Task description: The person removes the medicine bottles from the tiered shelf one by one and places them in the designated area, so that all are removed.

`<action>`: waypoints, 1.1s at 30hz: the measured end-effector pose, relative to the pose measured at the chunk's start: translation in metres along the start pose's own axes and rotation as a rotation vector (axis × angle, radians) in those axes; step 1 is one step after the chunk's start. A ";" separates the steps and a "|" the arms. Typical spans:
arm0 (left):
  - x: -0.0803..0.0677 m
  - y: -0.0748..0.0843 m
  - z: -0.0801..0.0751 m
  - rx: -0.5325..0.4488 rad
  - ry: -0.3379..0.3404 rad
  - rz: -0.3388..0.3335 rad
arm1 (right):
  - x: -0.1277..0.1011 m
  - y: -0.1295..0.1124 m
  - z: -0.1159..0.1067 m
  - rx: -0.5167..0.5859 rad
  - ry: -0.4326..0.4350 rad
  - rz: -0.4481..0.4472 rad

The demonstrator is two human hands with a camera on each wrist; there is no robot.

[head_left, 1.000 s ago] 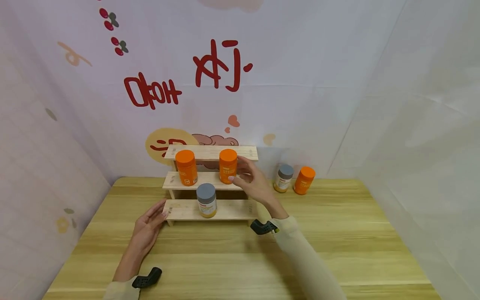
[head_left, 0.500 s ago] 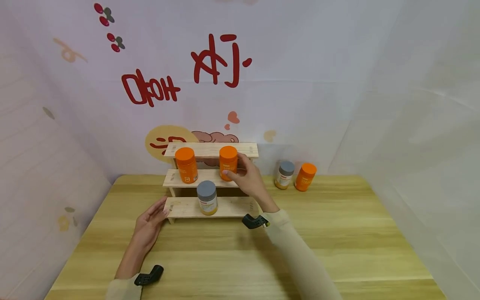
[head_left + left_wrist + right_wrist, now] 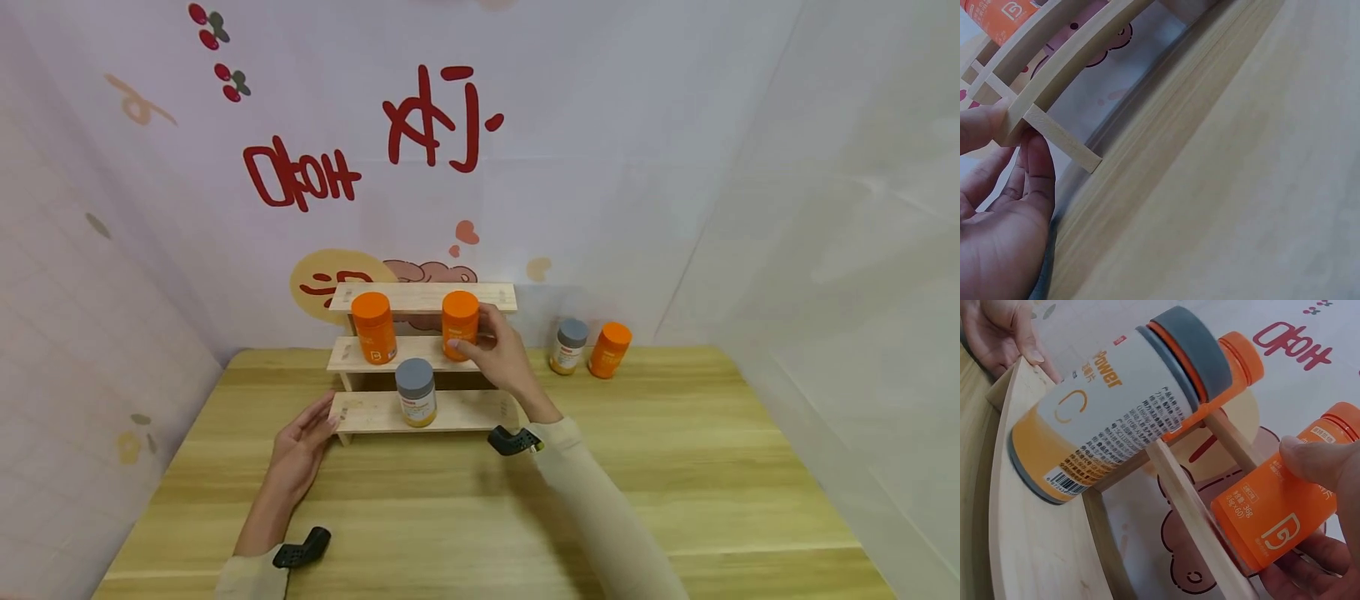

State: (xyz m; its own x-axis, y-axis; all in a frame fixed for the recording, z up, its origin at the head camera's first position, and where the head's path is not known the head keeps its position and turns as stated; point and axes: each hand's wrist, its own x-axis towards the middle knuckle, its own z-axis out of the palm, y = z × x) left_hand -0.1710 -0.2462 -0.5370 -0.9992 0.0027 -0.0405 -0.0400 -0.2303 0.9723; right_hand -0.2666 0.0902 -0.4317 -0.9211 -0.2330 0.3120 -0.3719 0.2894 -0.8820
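A three-tier wooden shelf (image 3: 480,408) stands on the table. In the head view, my right hand (image 3: 504,354) grips an orange bottle (image 3: 460,327) at the right of the middle board, thumb across its front and fingers around the far side. The right wrist view shows a letter B on this bottle (image 3: 1272,512). My left hand (image 3: 298,450) pinches the left end of the lowest board, thumb above and fingers beneath, as the left wrist view shows. Another orange bottle (image 3: 373,329) stands left on the middle board. A grey-capped bottle (image 3: 416,393) stands on the lowest board.
Right of the shelf, near the back of the wooden table (image 3: 637,500), stand a second grey-capped bottle (image 3: 568,347) and a third orange bottle (image 3: 610,350). A printed cloth (image 3: 600,208) hangs behind, with more cloth at both sides.
My right hand has shifted slightly left, and its thumb has come further across the front of the orange bottle. My left hand keeps its hold on the shelf. The head view has tilted slightly.
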 end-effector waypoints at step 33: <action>0.000 0.002 0.003 -0.033 0.001 -0.007 | -0.048 0.002 -0.061 0.057 0.107 -0.060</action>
State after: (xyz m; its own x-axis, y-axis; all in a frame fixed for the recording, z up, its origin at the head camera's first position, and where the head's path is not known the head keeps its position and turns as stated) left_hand -0.1709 -0.2442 -0.5345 -0.9989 0.0032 -0.0472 -0.0464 -0.2623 0.9639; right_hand -0.2297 0.1586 -0.4269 -0.9056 -0.1466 0.3981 -0.4224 0.2243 -0.8782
